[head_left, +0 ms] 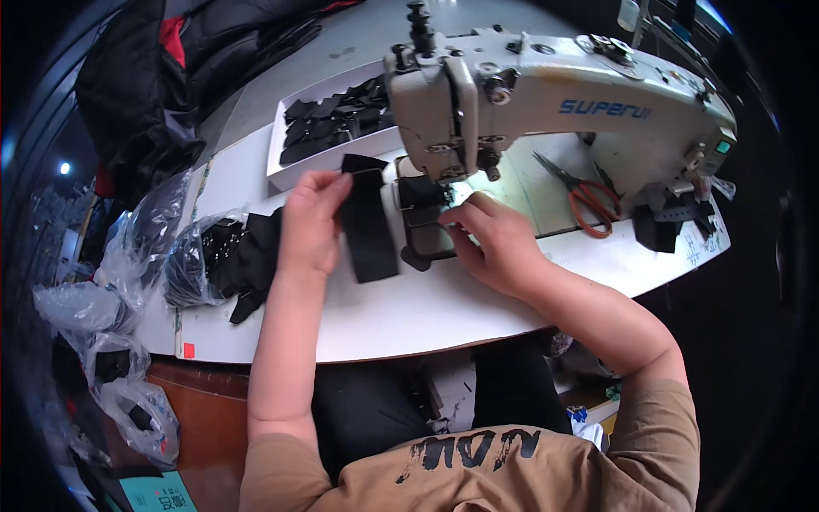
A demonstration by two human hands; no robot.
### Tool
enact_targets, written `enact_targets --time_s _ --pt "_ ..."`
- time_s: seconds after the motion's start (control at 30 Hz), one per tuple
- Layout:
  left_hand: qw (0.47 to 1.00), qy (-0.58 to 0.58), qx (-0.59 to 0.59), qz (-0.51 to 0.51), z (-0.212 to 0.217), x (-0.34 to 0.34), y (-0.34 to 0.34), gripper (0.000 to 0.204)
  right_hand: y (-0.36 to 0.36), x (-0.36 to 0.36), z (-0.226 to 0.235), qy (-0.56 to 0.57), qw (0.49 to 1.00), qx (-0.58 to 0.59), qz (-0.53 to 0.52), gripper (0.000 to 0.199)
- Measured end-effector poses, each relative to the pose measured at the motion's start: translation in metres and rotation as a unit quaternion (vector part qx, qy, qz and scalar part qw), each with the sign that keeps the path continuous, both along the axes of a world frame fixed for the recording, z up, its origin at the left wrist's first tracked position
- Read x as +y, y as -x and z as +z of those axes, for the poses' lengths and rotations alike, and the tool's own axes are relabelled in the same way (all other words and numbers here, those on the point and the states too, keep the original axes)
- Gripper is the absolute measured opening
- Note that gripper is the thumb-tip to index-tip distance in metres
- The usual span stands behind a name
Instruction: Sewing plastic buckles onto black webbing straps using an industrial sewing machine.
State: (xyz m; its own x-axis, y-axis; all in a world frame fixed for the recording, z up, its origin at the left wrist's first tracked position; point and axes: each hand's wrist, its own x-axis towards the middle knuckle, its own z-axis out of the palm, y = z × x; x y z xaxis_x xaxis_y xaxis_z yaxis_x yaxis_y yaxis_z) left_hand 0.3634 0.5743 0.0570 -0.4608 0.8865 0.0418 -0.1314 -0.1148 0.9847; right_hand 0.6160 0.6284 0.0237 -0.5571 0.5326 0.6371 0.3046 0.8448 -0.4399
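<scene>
At the left of the sewing machine [546, 90], my left hand [311, 213] pinches a flat black fabric piece [371, 230] by its left edge; the strip hangs just short of the needle area. My right hand [499, 243] is closed, thumb and fingertips together, low beside the lit needle area. What lies between these fingertips, if anything, is too small to make out. Beside the presser foot another small black piece [418, 191] lies on the machine bed, partly hidden by the machine head.
A white box [277, 158] full of black pieces stands behind my left hand. More black pieces [256, 256] spill from clear plastic bags [153, 230] at the left. Orange-handled scissors [589, 200] lie under the machine arm, with black scraps [657, 229] to their right.
</scene>
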Motion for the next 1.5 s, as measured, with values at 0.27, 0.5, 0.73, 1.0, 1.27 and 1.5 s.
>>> enact_targets --time_s 0.27,0.5,0.73,1.0,1.27,1.5 --pt "0.998 0.018 -0.041 -0.054 -0.039 -0.009 -0.060 0.017 -0.004 -0.002 0.015 0.385 0.914 0.080 0.099 0.033" --pt "0.898 -0.196 0.394 -0.002 -0.044 -0.016 -0.058 0.016 -0.011 0.008 0.032 0.590 0.804 0.021 0.072 0.033" --pt "0.755 -0.300 0.583 -0.001 -0.028 -0.025 -0.065 0.023 -0.019 0.015 0.021 0.662 0.722 0.086 0.181 0.028" --pt "0.913 -0.186 0.349 -0.098 -0.029 -0.021 -0.060 0.030 -0.014 0.014 0.016 0.606 0.777 0.074 0.153 0.024" --pt "0.947 0.032 0.128 -0.291 -0.025 -0.009 -0.056 0.047 -0.009 0.006 0.004 0.303 0.933 0.015 0.191 0.017" --pt "0.943 0.023 0.102 -0.315 -0.026 -0.009 -0.045 0.019 -0.010 0.011 0.011 0.363 0.917 0.003 0.168 0.015"
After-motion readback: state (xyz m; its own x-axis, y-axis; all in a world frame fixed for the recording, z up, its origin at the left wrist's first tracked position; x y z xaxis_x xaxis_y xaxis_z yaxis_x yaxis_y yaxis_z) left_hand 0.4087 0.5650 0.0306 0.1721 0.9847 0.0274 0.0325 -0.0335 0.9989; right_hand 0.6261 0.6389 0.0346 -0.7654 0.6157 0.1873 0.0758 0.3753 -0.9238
